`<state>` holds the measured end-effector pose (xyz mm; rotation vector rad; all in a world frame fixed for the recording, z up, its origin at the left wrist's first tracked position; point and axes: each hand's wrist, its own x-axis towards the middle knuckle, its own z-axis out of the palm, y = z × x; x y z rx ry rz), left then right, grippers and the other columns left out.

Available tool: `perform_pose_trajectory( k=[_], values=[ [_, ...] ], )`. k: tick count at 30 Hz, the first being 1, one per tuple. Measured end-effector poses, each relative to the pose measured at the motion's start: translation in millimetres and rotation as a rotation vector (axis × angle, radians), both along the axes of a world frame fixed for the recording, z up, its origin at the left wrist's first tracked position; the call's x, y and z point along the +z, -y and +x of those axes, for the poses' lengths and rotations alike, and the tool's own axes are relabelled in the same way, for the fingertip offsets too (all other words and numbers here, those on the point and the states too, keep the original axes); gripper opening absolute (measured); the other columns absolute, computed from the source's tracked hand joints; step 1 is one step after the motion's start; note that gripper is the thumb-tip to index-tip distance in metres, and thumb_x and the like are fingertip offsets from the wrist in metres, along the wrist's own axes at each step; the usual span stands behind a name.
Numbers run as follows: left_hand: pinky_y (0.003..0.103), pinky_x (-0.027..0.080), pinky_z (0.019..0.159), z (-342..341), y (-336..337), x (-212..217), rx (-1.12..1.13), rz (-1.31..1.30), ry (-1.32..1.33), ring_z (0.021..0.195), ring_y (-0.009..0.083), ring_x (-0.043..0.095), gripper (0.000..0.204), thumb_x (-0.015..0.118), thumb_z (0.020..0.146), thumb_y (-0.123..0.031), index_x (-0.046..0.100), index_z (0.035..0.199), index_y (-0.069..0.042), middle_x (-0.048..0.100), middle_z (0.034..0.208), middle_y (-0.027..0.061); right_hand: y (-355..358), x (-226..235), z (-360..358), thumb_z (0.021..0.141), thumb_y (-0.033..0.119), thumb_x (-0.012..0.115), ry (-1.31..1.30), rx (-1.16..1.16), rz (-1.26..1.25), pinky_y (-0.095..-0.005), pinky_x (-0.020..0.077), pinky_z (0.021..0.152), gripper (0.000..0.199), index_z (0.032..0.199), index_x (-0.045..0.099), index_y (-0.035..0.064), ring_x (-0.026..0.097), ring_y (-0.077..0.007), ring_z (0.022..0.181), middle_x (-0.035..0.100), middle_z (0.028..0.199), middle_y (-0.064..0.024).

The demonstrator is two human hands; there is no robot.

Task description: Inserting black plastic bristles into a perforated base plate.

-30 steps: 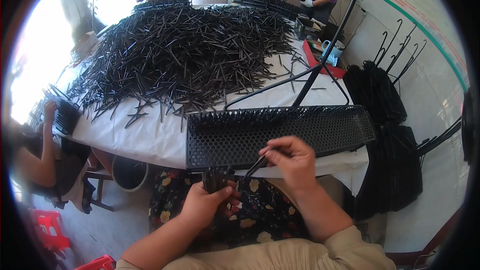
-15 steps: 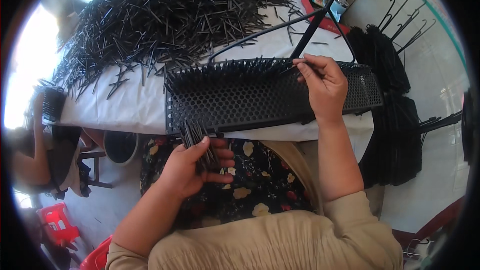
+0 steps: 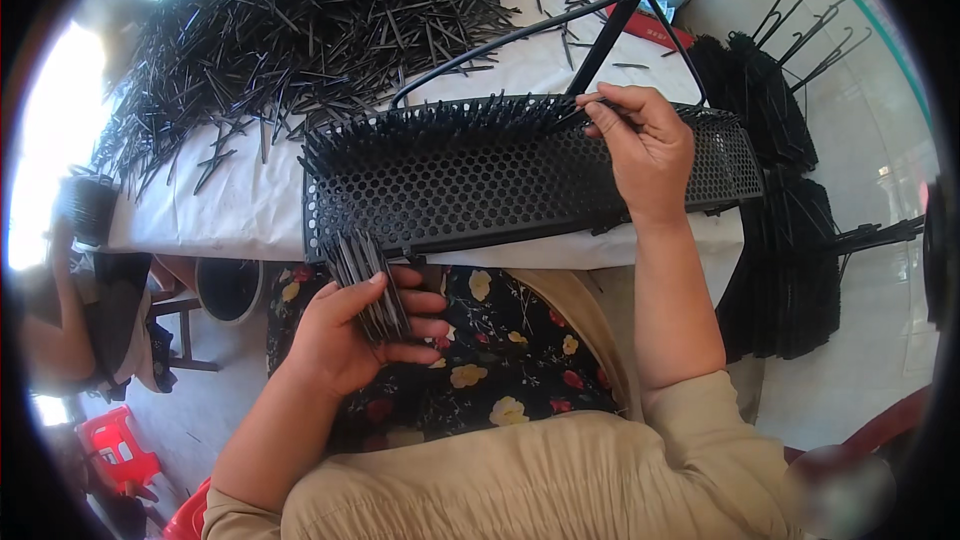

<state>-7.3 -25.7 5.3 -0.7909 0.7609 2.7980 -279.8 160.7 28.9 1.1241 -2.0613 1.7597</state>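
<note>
My left hand (image 3: pixel 335 335) cradles a bundle of thin black strips (image 3: pixel 358 265) under its thumb, just in front of the panel's near left corner. The other fingers are spread loosely. A long black perforated panel (image 3: pixel 430 202) lies tilted on the table, its surface full of round holes. Black strips (image 3: pixel 430 122) stand in rows along its far side like bristles, from the left end to my right hand. My right hand (image 3: pixel 652 145) is above the far edge, thumb and forefinger pinched on a thin black strip, mostly hidden by the fingers.
A large heap of loose black strips (image 3: pixel 300 30) covers the far left of the white-covered table (image 3: pixel 190 215). A black metal frame (image 3: pixel 603 50) rises behind the panel. Dark bristly pieces (image 3: pixel 785 260) hang at right. Another person's arm (image 3: pixel 72 310) is at left, near a bucket (image 3: pixel 228 290).
The view has shifted slightly, so the panel and heap sit a little further left and higher. My right hand is still pinching at the far edge; my left keeps the bundle.
</note>
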Motion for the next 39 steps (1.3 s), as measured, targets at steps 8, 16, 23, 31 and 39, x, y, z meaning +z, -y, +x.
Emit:
perform_pose_trajectory(
  k=[8,16,23,31,39],
  values=[
    [0.060,0.059,0.073,8.3,5.9,-11.7,-0.032,0.005,-0.089,0.104,0.0451,0.063,0.043,0.044,0.092,-0.019,0.048,0.127,0.004,0.061,0.116,0.0293,1.9,2.9,-0.4,0.087,-0.004,0.067,-0.083,0.023,0.055,-0.0217,0.0553,0.064,0.012,0.098,0.066,-0.0021,0.067,-0.0098,0.076,0.072,0.091,-0.0099],
    [0.053,0.062,0.062,5.3,-6.4,0.7,0.070,-0.035,0.041,0.098,0.0437,0.066,0.041,0.046,0.093,-0.018,0.048,0.126,0.005,0.063,0.113,0.0283,8.1,17.0,0.8,0.082,0.004,0.071,-0.200,0.013,0.229,-0.0251,0.0523,0.064,0.014,0.096,0.072,0.0041,0.069,-0.0143,0.072,0.073,0.084,-0.0082],
    [0.049,0.062,0.057,8.8,-4.3,-2.6,0.010,-0.202,0.049,0.090,0.0396,0.069,0.033,0.050,0.096,-0.014,0.050,0.122,0.005,0.065,0.106,0.0254,9.9,23.2,-1.4,0.082,0.008,0.072,-0.370,0.052,0.332,-0.0291,0.0514,0.062,0.011,0.091,0.072,0.0042,0.068,-0.0225,0.070,0.071,0.081,-0.0097],
    [0.042,0.060,0.052,11.8,-3.9,4.3,0.034,-0.254,0.095,0.082,0.0338,0.070,0.025,0.056,0.094,-0.012,0.054,0.114,0.002,0.066,0.098,0.0207,11.0,36.1,16.4,0.080,0.003,0.072,-0.534,-0.078,0.181,-0.0300,0.0531,0.063,0.019,0.098,0.068,0.0053,0.068,-0.0230,0.070,0.070,0.081,-0.0104],
    [0.033,0.053,0.046,30.0,2.0,-2.7,0.032,-0.317,0.124,0.070,0.0246,0.068,0.019,0.061,0.092,-0.010,0.060,0.108,0.000,0.065,0.083,0.0116,61.5,19.3,90.6,0.081,-0.001,0.074,-0.414,0.197,0.167,-0.0270,0.0525,0.060,0.017,0.092,0.061,0.0035,0.066,-0.0168,0.067,0.067,0.082,-0.0086]
  ],
)
